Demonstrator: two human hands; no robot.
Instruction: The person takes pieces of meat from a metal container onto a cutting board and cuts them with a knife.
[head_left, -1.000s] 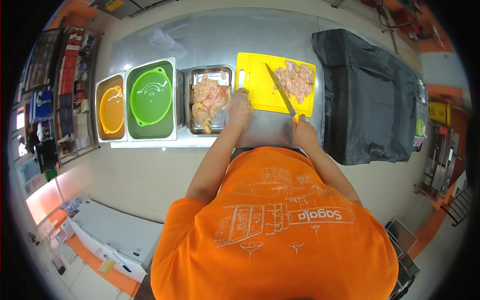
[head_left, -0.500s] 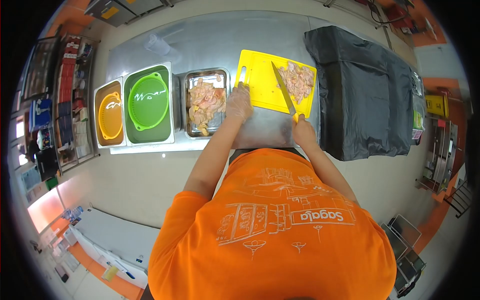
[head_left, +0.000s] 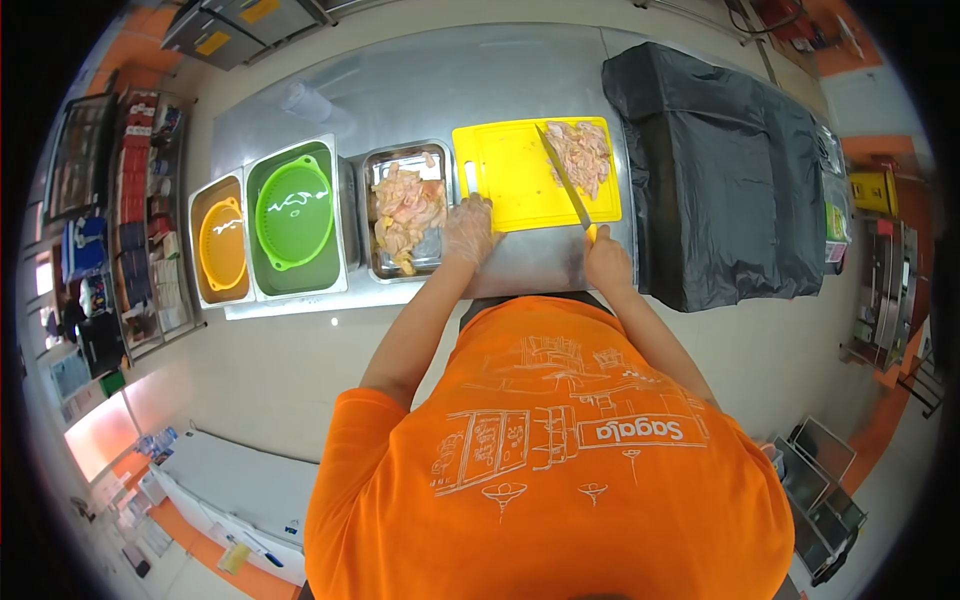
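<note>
My left hand (head_left: 470, 232), in a clear plastic glove, grips the lower left corner of a yellow cutting board (head_left: 510, 180). In my right hand (head_left: 608, 262) is a large kitchen knife (head_left: 566, 182) by its yellow handle. The blade lies slanted over the board, tip pointing away from me, along the left side of a pile of cut raw meat pieces (head_left: 582, 155). Left of the board stands a steel tray (head_left: 430, 262) with more pale raw meat (head_left: 408, 208), close to my left hand.
Two deep steel pans hold a green basket (head_left: 295, 212) and an orange basket (head_left: 222, 243) at the left. A black plastic cover (head_left: 720, 190) drapes over something at the right of the steel table (head_left: 430, 80). A clear container (head_left: 306, 103) stands at the back.
The cutting board has turned and shifted left, so it now lies nearly square to the table. My left hand moved slightly down and left with it. The knife stays in my right hand.
</note>
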